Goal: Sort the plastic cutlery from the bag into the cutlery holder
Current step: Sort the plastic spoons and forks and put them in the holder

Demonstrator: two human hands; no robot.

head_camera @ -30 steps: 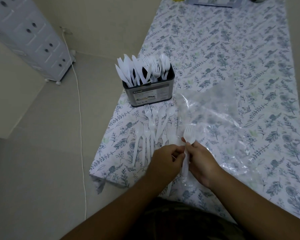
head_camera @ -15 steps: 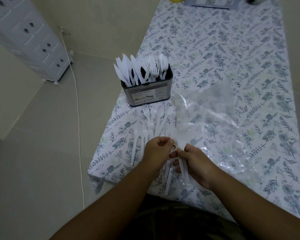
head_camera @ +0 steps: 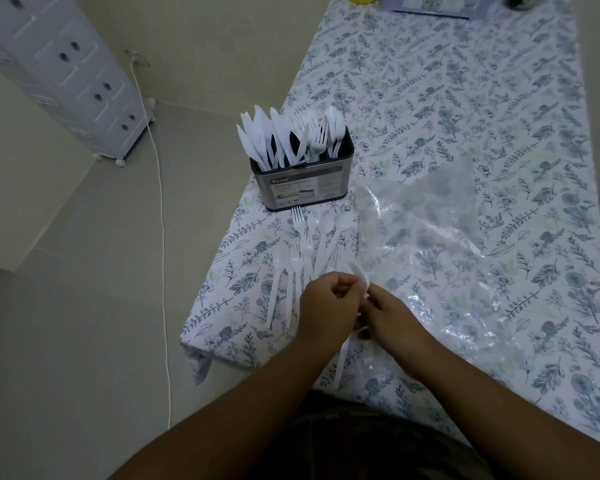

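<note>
A metal cutlery holder (head_camera: pixel 303 187) stands near the table's left edge, filled with white plastic knives, forks and spoons. Several loose white forks and spoons (head_camera: pixel 309 244) lie on the floral tablecloth just in front of it. A clear plastic bag (head_camera: pixel 440 244) lies flat to the right. My left hand (head_camera: pixel 328 306) and my right hand (head_camera: pixel 392 317) meet close together near the front edge, both gripping a bundle of white cutlery (head_camera: pixel 343 355) whose handles point toward me.
The table's left edge and front corner (head_camera: pixel 194 344) drop to a tiled floor. A white cable (head_camera: pixel 161 237) runs down the floor beside a white drawer unit (head_camera: pixel 66 74). Small items stand at the table's far end (head_camera: pixel 430 5).
A second ago my right hand held one fork upright. Both hands have since closed together over several pieces, and the fork head is no longer raised.
</note>
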